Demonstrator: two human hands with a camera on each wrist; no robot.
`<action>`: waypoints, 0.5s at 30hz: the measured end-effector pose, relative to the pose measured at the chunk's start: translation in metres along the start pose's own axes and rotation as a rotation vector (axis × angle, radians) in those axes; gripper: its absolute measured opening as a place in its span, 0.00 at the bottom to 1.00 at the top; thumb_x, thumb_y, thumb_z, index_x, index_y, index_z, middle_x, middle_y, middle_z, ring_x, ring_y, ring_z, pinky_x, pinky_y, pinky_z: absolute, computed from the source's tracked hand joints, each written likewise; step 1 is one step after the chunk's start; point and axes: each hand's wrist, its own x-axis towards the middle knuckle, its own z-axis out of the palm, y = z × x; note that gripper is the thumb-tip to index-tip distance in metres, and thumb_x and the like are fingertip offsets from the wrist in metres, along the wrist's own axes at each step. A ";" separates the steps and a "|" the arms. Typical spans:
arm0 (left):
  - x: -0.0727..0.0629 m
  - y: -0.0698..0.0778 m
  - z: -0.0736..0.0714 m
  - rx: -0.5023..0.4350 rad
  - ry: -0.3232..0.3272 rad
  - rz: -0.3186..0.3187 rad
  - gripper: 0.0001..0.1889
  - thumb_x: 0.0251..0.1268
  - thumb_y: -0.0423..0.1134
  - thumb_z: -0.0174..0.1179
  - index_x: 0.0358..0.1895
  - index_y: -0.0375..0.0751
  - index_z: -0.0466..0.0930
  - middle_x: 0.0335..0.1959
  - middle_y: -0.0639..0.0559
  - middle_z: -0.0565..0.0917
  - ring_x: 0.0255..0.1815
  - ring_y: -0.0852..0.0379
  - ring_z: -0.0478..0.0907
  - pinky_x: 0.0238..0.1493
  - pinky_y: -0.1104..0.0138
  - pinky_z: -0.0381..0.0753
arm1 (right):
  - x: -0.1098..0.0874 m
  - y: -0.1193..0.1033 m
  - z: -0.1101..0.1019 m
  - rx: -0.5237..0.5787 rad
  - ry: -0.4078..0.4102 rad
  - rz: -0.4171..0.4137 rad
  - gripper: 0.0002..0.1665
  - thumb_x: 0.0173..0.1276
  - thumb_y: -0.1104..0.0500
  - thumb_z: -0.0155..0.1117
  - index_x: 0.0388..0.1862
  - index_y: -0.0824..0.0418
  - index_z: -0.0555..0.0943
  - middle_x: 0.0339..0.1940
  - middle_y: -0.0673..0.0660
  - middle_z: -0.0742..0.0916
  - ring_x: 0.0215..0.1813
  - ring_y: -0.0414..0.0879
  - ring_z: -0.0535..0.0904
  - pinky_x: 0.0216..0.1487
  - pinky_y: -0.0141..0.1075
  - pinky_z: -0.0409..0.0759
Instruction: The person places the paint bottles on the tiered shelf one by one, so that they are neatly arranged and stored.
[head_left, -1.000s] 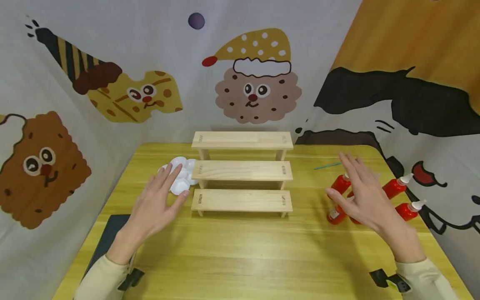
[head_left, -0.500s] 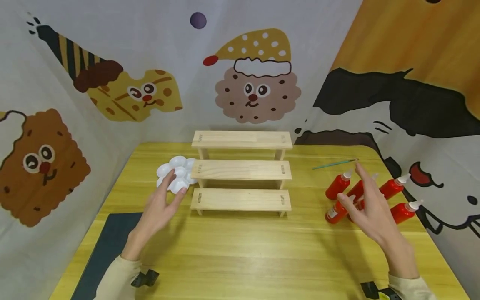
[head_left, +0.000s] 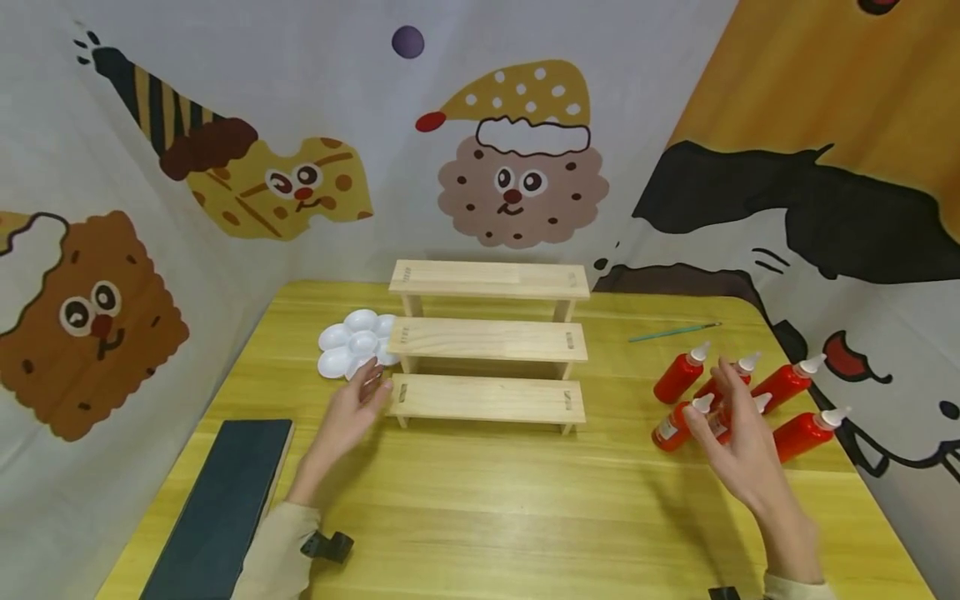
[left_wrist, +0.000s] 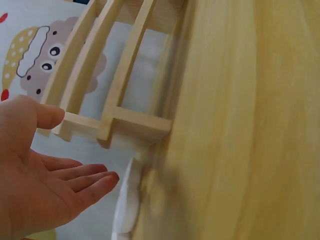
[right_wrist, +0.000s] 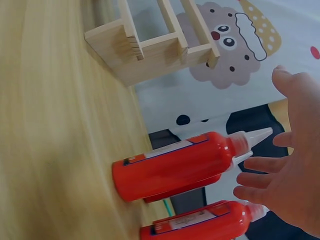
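Note:
My left hand reaches over the table with relaxed fingers, right by the front left corner of a three-step wooden shelf. A white flower-shaped paint palette lies just beyond its fingertips, partly behind the shelf's left side. In the left wrist view the palm of that hand faces the shelf and holds nothing. At the right, my right hand hovers among several red squeeze bottles with white nozzles. The right wrist view shows its fingers spread near the nozzle of one red bottle, with nothing gripped.
Behind the bottles lies a thin teal paintbrush. A dark flat board or book lies along the table's left edge. Cloth with cartoon figures hangs behind the wooden table.
My left hand has moved right, from over the palette to the shelf's front left corner, uncovering the dark board. The right hand has drawn slightly nearer my body, and the paintbrush shows fully.

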 end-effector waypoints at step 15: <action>0.004 -0.017 0.022 -0.183 -0.057 -0.140 0.37 0.78 0.46 0.56 0.78 0.27 0.54 0.75 0.26 0.63 0.74 0.33 0.66 0.70 0.51 0.72 | -0.011 0.012 0.017 -0.009 -0.023 0.053 0.46 0.76 0.55 0.62 0.84 0.57 0.50 0.69 0.70 0.74 0.60 0.64 0.74 0.49 0.10 0.62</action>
